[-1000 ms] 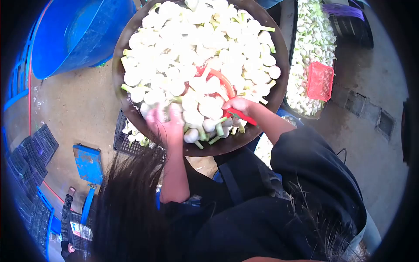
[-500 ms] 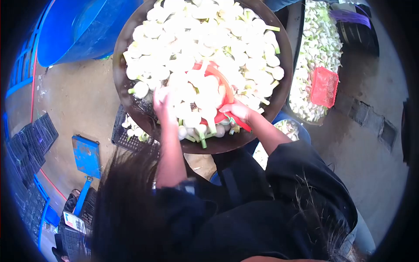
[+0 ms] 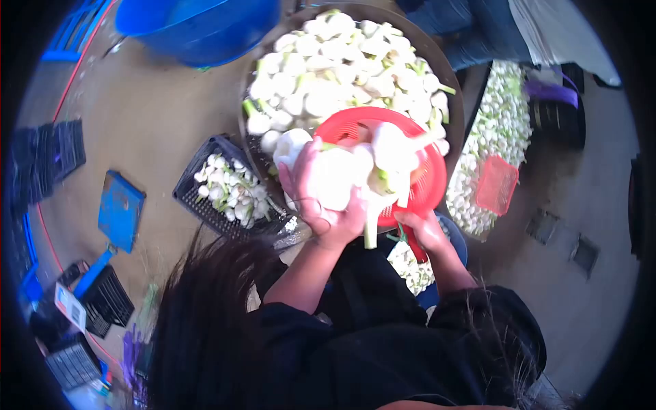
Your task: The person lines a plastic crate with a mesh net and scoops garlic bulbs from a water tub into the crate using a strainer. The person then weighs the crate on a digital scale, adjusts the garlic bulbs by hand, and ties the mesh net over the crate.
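My left hand (image 3: 321,205) is cupped around white garlic bulbs (image 3: 335,179), thumb on one side and fingers on the other. They are held up close to the camera and overexposed, so their number is unclear. With my right hand (image 3: 425,232) I grip the near side of a red plastic colander (image 3: 429,179) by its handle. More garlic bulbs with short green stems (image 3: 386,174) are at the colander, beside my left hand. Beneath and beyond is a wide dark round pan (image 3: 447,65) heaped with garlic bulbs (image 3: 328,51).
A black crate (image 3: 188,179) with trimmed garlic stands left of the pan. A blue tub (image 3: 198,34) is at the back. On the right are a long container of garlic pieces (image 3: 502,116) and a red basket (image 3: 497,184). Another person's legs (image 3: 478,31) are at the far side.
The colander has risen from among the bulbs and now tilts above the pan's near right side. My left hand has moved nearer, lifting bulbs. The view has shifted, showing more of the crate.
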Available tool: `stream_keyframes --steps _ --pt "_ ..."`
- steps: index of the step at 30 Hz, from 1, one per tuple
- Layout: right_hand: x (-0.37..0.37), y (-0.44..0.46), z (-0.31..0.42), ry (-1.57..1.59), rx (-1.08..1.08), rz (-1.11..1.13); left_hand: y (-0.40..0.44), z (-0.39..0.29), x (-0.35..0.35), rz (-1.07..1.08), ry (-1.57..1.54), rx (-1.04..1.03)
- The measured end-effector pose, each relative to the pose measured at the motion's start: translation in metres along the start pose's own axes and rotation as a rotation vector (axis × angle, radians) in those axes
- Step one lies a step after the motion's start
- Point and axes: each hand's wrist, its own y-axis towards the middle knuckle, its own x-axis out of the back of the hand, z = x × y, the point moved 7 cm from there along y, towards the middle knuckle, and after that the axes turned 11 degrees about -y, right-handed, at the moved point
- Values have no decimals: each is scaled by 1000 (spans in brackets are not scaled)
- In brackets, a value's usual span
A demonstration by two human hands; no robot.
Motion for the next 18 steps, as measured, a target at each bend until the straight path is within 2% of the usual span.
stream_keyframes --steps 1,3,4,5,6,7,9,10,11,12,13,14,15,16,17,18 --pt "-5 -11 -5 -55 -38 8 -4 -9 13 -46 -13 -71" --pt "-31 -32 12 -131 117 -19 7 -44 43 14 58 -118" --pt "-46 -44 20 -204 112 0 7 -57 63 -20 37 -188" --pt "-63 -54 27 -275 112 13 4 -62 87 -77 -22 -86" --pt "-84 -62 33 -340 176 22 -1 -65 114 -144 -1 -73" --pt "-107 -65 33 -267 357 74 -6 -63 142 -206 14 -60" --pt "-156 -73 34 -143 449 123 -12 -48 200 -333 -50 28" --pt "-179 -75 38 -316 587 67 -20 -29 228 -490 -259 121" --pt "-204 -76 37 -487 727 6 -19 -6 253 -475 -419 191" --pt "-227 -61 12 -370 560 -7 -23 21 269 -492 -595 286" --pt "-247 -52 10 -618 580 -113 -31 58 297 -421 -434 359" --pt "-269 -34 -1 -678 675 -183 -37 95 312 -427 -504 444" --pt "-286 -17 -13 -737 767 -252 -71 157 363 4 197 289" --pt "-300 -4 -17 -748 773 -239 -91 238 408 -320 27 893" --pt "-313 10 -20 -765 755 -247 -98 238 428 -249 445 1022" --pt "-324 23 -26 -781 731 -255 -112 258 450 -184 617 1015"
